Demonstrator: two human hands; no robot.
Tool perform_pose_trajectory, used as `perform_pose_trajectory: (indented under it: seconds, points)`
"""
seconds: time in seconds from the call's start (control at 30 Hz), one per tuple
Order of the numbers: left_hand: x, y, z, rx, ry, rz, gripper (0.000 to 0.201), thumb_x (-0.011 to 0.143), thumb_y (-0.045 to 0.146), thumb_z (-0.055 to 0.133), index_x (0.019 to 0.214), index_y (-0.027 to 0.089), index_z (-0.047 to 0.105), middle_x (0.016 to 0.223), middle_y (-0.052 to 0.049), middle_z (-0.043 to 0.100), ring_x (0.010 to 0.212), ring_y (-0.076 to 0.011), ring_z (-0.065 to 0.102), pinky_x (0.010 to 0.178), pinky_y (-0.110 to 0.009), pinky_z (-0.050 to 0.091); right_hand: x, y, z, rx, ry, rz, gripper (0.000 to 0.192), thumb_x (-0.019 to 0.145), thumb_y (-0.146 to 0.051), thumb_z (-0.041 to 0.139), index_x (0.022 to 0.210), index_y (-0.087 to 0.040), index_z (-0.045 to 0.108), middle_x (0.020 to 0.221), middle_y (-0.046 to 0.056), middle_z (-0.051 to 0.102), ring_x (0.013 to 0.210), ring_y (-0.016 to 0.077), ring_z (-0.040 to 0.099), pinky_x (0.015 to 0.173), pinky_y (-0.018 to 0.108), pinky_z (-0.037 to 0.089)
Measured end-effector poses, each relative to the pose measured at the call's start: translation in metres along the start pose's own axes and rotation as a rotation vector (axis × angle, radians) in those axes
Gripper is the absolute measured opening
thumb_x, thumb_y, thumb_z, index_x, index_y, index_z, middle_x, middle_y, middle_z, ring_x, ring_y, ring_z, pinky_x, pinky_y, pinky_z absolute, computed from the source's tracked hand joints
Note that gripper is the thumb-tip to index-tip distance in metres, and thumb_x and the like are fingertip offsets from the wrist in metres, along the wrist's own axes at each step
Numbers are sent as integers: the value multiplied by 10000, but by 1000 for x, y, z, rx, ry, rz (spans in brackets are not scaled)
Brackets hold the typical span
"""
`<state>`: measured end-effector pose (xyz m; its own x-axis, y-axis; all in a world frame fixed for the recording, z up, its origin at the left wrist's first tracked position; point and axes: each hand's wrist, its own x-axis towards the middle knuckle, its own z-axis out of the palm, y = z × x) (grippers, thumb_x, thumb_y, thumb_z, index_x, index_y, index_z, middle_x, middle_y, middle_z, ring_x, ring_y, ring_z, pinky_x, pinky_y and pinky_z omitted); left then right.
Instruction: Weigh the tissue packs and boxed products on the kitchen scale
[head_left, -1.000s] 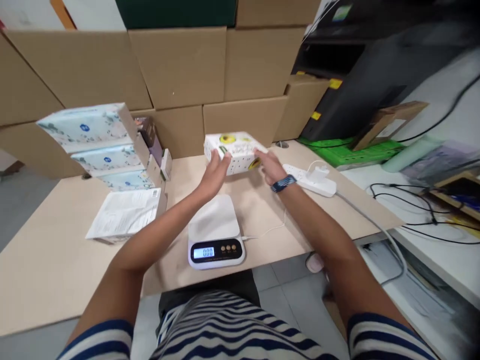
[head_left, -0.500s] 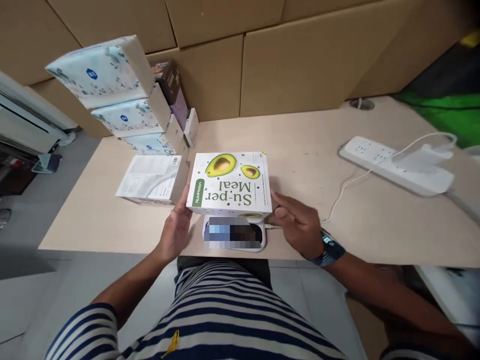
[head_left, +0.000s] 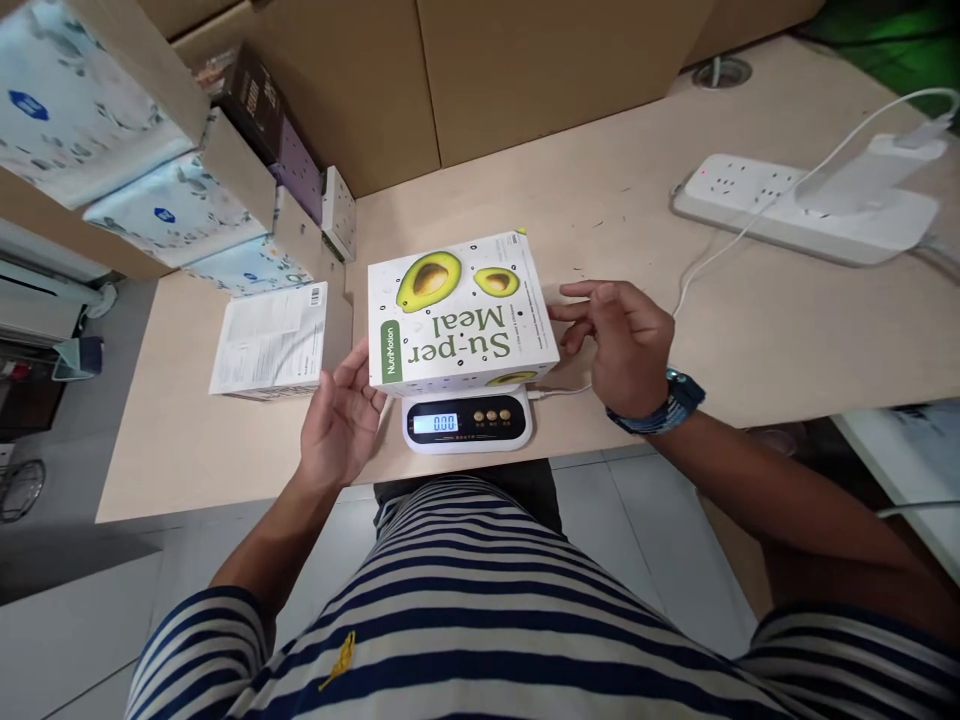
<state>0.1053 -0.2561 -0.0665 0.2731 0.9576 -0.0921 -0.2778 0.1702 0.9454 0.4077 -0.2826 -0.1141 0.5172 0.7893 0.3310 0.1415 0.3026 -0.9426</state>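
A white "Super Meal" carton [head_left: 457, 315] with avocado pictures is at the white kitchen scale [head_left: 469, 445], covering its rear part. The scale's lit display reads 0.00. Whether the carton bears fully on the scale I cannot tell. At the carton's left side is my left hand [head_left: 341, 425], palm turned up and fingers loosely extended, the tips close to the edge. On the other side my right hand [head_left: 626, 345], wearing a wristwatch [head_left: 675, 400], has its fingers apart, with some fingertips at or very near the carton's right edge.
Another white carton [head_left: 270, 340] lies face-down to the left. Behind it stand stacked tissue packs [head_left: 180, 205] and small boxes, one dark brown [head_left: 251, 105]. A white power strip [head_left: 810, 205] with cables lies at the right. Large cardboard boxes [head_left: 555, 75] line the back.
My view has shifted and tilted. My fingers have loosened from the carton's sides, my right hand's fingers spreading more. The scale display, blurred out before, is now readable.
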Motion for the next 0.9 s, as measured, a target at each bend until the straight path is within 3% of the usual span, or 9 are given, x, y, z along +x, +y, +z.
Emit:
perform_pose_trajectory:
  seconds: [0.2,0.3,0.37,0.43,0.5,0.7,0.9]
  points:
    - [4,-7,1,74,-83,-25,651,1046,754,597,1432,256,759,1553,-95,728,1533,-318,630,1272,-460,580,4,9,-1,5,27,-33,450,1041,-669,664,1032,-240,800,866,38,848,589,152,701,587,326,580]
    - [6,-8,6,102,-178,-61,711,1059,786,524,1521,274,697,1590,-95,698,1628,-342,526,1340,-504,517,6,21,0,26,-74,-49,496,1014,-703,682,1285,-294,760,1213,76,860,1032,252,837,811,420,693]
    - [6,-9,7,104,-208,-52,717,1072,784,492,1554,285,671,1621,-86,673,1675,-352,461,1379,-526,469,5,27,0,38,-184,-54,575,1008,-739,666,1432,-352,700,1478,80,771,1328,304,772,1017,509,698]
    - [6,-10,6,89,-220,-47,726,1074,783,487,1573,283,654,1646,-87,651,1700,-364,418,1404,-546,432,4,30,1,29,-237,-67,583,1022,-741,640,1473,-374,683,1566,74,719,1446,320,708,1170,564,642]
    - [5,-10,5,63,-214,-63,728,1066,780,517,1575,279,655,1651,-91,647,1709,-369,403,1415,-547,417,2,30,1,4,-234,-82,555,1033,-720,640,1459,-368,695,1543,76,735,1446,317,710,1208,570,623]
    - [1,-5,5,-30,-184,-159,710,1022,790,599,1514,289,706,1578,-79,715,1694,-360,440,1411,-549,433,0,29,2,-32,-175,-84,554,1052,-731,590,1418,-330,702,1327,90,834,1272,308,808,1071,560,692]
    - [-2,-6,4,-28,-159,-179,742,1020,803,587,1511,260,710,1596,-95,702,1697,-368,435,1421,-548,412,0,22,3,-106,-113,-101,551,1033,-754,600,1287,-295,767,1292,115,834,1238,348,810,1041,583,686]
